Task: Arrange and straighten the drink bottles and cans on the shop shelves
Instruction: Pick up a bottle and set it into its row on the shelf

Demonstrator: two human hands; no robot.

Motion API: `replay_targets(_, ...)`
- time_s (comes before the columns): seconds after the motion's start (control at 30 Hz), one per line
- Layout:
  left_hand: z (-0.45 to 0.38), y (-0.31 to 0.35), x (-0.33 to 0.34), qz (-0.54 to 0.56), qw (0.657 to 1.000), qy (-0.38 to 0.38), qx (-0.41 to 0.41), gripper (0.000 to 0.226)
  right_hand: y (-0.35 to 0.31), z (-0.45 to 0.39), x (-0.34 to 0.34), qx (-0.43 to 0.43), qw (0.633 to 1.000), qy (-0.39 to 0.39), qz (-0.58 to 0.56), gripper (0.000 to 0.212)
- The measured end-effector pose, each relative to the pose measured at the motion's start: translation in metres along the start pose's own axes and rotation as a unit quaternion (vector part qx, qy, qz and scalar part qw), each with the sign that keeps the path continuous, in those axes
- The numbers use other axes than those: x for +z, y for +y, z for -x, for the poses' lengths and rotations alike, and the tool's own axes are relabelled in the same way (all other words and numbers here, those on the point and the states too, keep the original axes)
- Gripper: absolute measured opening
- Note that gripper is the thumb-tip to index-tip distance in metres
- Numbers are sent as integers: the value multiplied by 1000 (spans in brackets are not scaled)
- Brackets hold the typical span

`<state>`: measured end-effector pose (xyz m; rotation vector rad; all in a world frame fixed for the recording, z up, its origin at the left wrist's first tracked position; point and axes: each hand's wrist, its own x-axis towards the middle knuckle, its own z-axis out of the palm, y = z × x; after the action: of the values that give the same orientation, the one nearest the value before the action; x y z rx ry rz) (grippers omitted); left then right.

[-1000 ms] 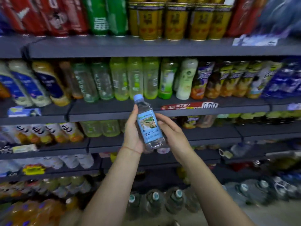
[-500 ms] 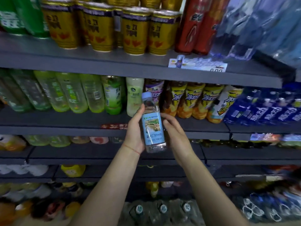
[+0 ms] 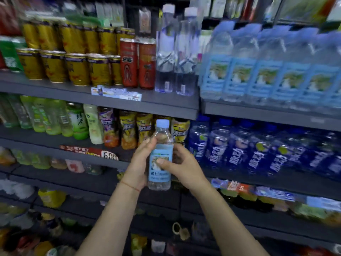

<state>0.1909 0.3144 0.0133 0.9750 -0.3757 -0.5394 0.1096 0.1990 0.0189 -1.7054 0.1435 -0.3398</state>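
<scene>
I hold the water bottle (image 3: 160,159) upright at centre: left hand (image 3: 137,165) wraps its side, right hand (image 3: 181,166) pinches the label, likely for turning it outward. Matching blue-labelled bottles (image 3: 265,71) stand at 2 o'clock, its probable destination.

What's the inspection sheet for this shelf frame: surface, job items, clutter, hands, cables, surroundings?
Surface: grey metal shelves, stocked in tiers.
Job's things: small clear water bottle with pale blue cap and label, upright, held in front of the shelves; matching pale-blue-labelled water bottles on the upper right shelf; gold cans; two red cans; dark blue bottles.
Clutter: price tag strip on the shelf edge.
Hands: left hand grips the bottle's side; right hand, thumb on the label.
Cables: nothing seen.
Surroundings: lower shelves blurred, contents unclear.
</scene>
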Motion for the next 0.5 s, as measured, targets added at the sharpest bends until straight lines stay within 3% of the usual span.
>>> replay_targets(0.1, 16, 7, 70, -89, 993, -11, 79, 50, -31, 23, -60, -61, 998, 13, 4, 47)
replay_targets(0.2, 31, 17, 131, -168, 972, -28, 164, 25, -65, 38, -104, -132, 990, 43, 14, 48)
replay_targets(0.33, 40, 24, 194, -239, 949, -46, 199, 46, -97, 57, -151, -191, 979, 68, 17, 45)
replay_targets(0.5, 26, 30, 249, -230, 949, -2, 214, 55, -116, 65, -191, -174, 979, 76, 73, 37)
